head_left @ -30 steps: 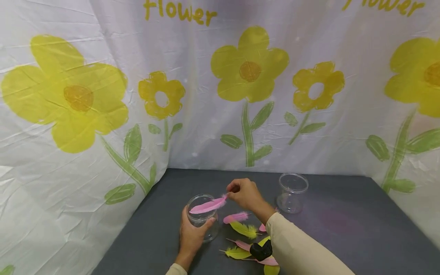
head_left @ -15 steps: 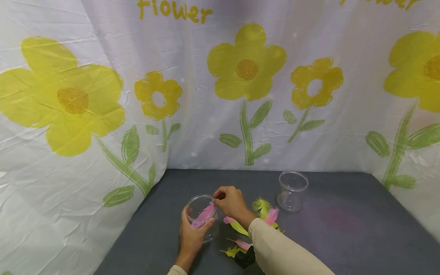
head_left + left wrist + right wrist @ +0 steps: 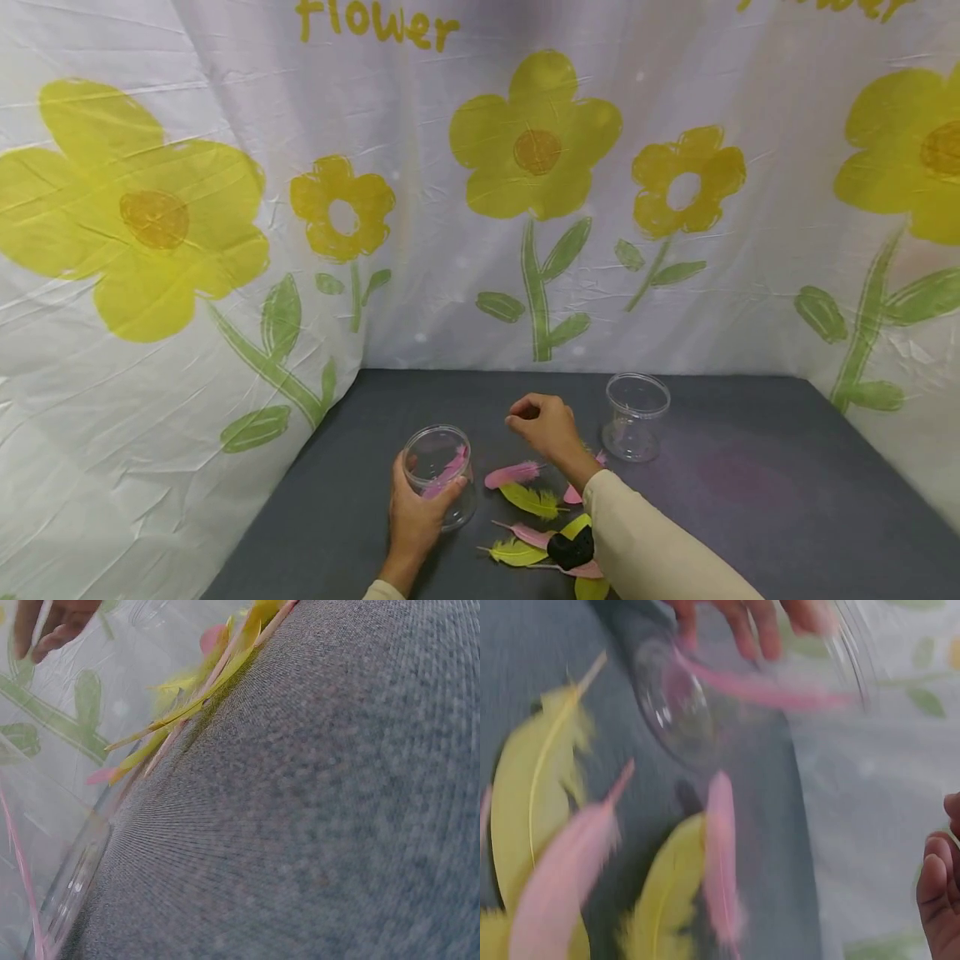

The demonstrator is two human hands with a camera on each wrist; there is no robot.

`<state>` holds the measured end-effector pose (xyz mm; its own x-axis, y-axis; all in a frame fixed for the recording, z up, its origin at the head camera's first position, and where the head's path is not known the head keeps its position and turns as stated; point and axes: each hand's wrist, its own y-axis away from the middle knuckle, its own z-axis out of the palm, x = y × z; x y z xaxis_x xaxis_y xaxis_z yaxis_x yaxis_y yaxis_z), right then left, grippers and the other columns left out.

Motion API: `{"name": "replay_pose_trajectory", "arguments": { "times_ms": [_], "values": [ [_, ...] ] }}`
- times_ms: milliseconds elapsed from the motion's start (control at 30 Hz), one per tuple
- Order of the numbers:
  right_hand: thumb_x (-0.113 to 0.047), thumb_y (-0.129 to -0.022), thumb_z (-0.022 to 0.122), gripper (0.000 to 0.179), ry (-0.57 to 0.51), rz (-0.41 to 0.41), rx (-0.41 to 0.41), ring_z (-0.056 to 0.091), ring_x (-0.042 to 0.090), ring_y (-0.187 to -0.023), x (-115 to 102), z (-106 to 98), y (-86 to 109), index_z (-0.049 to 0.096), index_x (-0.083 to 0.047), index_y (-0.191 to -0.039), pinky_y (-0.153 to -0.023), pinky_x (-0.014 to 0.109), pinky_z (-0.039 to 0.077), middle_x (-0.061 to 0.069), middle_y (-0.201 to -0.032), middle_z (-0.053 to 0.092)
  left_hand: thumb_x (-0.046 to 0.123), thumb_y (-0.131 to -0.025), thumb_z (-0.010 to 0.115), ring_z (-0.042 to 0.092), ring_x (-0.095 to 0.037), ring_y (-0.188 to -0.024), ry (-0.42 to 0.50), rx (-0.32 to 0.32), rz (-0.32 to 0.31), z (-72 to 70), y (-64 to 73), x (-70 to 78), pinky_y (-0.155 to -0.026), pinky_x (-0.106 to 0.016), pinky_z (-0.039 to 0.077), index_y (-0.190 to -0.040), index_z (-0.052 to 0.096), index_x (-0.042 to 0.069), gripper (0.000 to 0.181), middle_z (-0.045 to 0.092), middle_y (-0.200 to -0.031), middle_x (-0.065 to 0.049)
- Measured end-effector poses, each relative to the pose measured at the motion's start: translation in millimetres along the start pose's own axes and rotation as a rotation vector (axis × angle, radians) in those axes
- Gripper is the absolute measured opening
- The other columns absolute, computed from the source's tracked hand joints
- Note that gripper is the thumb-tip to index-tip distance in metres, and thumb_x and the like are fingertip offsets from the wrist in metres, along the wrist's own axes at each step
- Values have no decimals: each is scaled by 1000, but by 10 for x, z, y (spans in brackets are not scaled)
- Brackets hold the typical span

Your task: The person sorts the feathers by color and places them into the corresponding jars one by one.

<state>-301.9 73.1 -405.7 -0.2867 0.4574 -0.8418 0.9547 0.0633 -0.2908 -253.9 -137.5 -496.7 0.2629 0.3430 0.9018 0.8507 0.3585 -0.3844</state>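
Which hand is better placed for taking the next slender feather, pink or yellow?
Probably the right hand: it seems to hold nothing and is near the loose feathers, while the left hand holds a clear cylindrical jar.

- Held jar (image 3: 694,724): blurred in the right-wrist view
- Left hand (image 3: 761,626), above the held jar there: cut off
- Pink feather (image 3: 572,496), right of the held jar: partly hidden by the right arm (image 3: 660,533)

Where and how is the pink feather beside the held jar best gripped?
The pink feather is probably best pinched at its quill end, from above and right: it lies on the table, thin quill pointing right, broad end beside a yellow feather.
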Motion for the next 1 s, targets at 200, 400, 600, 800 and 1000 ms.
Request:
{"name": "replay_pose_trajectory", "arguments": {
  "times_ms": [200,400,600,800,1000],
  "values": [
    [-13,-85,75,6,10,72,88,61,16,-71,239,-241,-51,72,-11,-90,-64,35,51,-1,-83,66,27,-64,91,43,-40,-124,-9,-2,-10,-1,-3,-2,-101,-54,31,-142,36,6,98,47,-135,-24],
    [-12,-84,74,10,4,121,145,61,20,-76,476,-377,-24,71,-6,-93,-67,38,50,3,-85,66,25,-62,92,44,-40,-123,5,5,2,0,1,4,-100,-53,31,-141,37,6,98,47,-134,-24],
    [-9,-84,74,11,-9,148,174,62,22,-77,699,-420,29,71,-3,-92,-68,37,51,5,-86,67,24,-63,92,43,-39,-124,19,1,-4,12,3,-3,-101,-53,30,-141,37,6,97,47,-135,-24],
    [-11,-85,72,14,3,186,193,62,21,-75,911,-472,83,71,-2,-95,-65,35,50,6,-86,67,23,-62,92,43,-40,-123,29,6,1,15,8,-2,-101,-53,30,-141,38,6,97,47,-135,-25],
    [-9,-85,71,14,21,176,221,61,22,-72,1092,-544,119,71,2,-95,-59,32,48,10,-84,66,25,-63,91,42,-39,-125,21,0,-8,4,-1,-9,-102,-54,30,-141,37,6,97,46,-136,-23]
  ]
}}
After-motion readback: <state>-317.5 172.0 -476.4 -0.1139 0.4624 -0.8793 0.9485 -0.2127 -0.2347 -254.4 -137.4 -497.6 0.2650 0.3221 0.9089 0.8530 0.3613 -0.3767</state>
